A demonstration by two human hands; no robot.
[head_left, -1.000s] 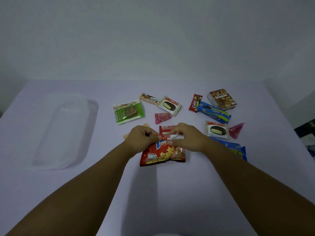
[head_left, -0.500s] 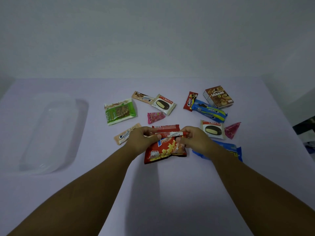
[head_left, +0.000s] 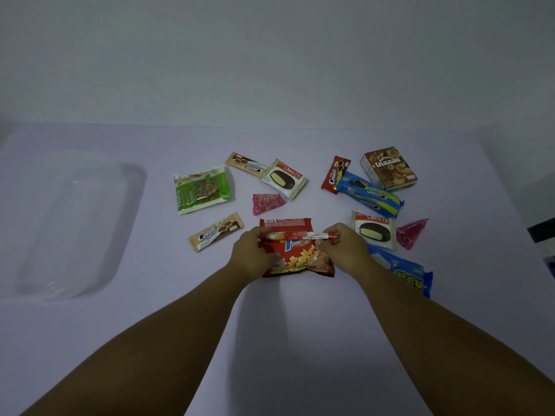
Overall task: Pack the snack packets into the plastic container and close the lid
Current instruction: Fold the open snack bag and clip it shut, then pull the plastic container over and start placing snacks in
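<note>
Snack packets lie scattered mid-surface; one slim red packet is pinched at its ends by both hands, left hand and right hand, forearms stretched forward, just above a red chip bag (partly under the palms). Plastic container sits far left, well apart, with bare surface between.

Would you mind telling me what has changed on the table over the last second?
The left hand has shifted along the red chip bag, uncovering the tan Cream-O bar. Both hands, the right hand included, still hold the thin red stick packet over the bag. The other snacks and the clear container stay put; apparent shifts look like head movement.
</note>
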